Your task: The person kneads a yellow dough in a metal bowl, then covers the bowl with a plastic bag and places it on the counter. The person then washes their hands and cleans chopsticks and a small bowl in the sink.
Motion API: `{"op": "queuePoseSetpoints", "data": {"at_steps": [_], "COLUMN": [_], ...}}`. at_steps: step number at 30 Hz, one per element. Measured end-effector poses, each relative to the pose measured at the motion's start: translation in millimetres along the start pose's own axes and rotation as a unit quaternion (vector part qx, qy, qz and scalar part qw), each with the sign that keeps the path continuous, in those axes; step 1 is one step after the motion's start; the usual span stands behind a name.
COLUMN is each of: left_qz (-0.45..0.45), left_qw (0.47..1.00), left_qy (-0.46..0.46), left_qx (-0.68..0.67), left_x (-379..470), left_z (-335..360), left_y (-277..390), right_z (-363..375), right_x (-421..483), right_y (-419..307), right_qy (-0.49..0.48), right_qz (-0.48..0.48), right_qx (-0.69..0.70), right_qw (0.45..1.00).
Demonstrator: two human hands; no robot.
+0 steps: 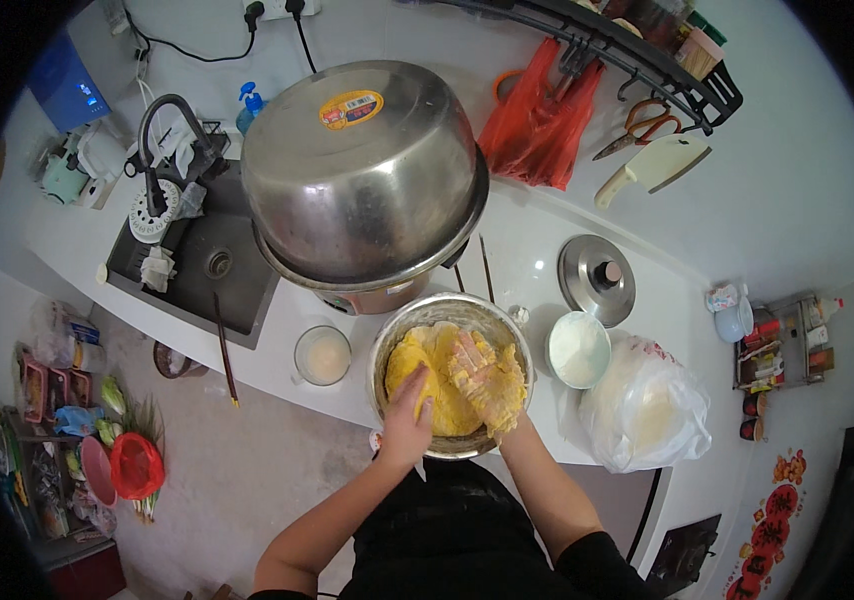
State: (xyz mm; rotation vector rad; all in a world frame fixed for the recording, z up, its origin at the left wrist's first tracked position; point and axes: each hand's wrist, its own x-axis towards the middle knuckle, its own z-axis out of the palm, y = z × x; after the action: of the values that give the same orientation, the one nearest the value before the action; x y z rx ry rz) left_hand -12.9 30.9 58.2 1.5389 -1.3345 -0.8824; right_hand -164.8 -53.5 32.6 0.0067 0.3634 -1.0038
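A yellow dough mass (pixel 416 360) lies in a metal bowl (pixel 438 448) at the counter's front edge, straight before me. My left hand (pixel 408 420) rests against the dough's left side, thumb and fingers apart. Thick sticky dough coats my right hand (pixel 481 375), which is over the right half of the bowl; its fingers are partly hidden. To the right stands a pale bowl of white powder (pixel 578 351), beside a white plastic bag (pixel 648 412). A glass mug (pixel 322 356) with pale contents is left of the metal bowl.
Behind the bowl, a large upturned metal basin (pixel 359 187) covers a cooker (pixel 382 296). A dark sink (pixel 209 247) with a faucet (pixel 164 112) lies left. Chopsticks (pixel 224 349) overhang the front edge. A pot lid (pixel 596 279) lies right; a cleaver (pixel 656 169) and scissors (pixel 637 127) are on the wall.
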Motion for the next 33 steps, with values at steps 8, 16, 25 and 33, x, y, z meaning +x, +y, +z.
{"op": "queuePoseSetpoints", "data": {"at_steps": [8,16,25,33], "left_qz": [-0.07,-0.058,-0.239,-0.21], "left_qw": [0.996,0.991,0.957,0.978], "left_qy": [-0.052,0.122,0.074,-0.007], "left_qx": [0.008,0.002,0.146,0.019], "left_x": [-11,-14,-28,-22], "left_z": [17,-13,-43,-30], "left_y": [-2,-23,-62,-61], "right_z": [-20,-35,-44,-60], "right_x": [6,-4,-18,-20], "right_y": [-9,-23,-32,-28], "right_qy": [0.086,0.185,0.206,0.214], "right_qz": [0.035,0.064,0.093,0.093], "right_qx": [-0.051,-0.157,-0.158,-0.243], "right_qw": [0.994,0.968,0.961,0.941]}}
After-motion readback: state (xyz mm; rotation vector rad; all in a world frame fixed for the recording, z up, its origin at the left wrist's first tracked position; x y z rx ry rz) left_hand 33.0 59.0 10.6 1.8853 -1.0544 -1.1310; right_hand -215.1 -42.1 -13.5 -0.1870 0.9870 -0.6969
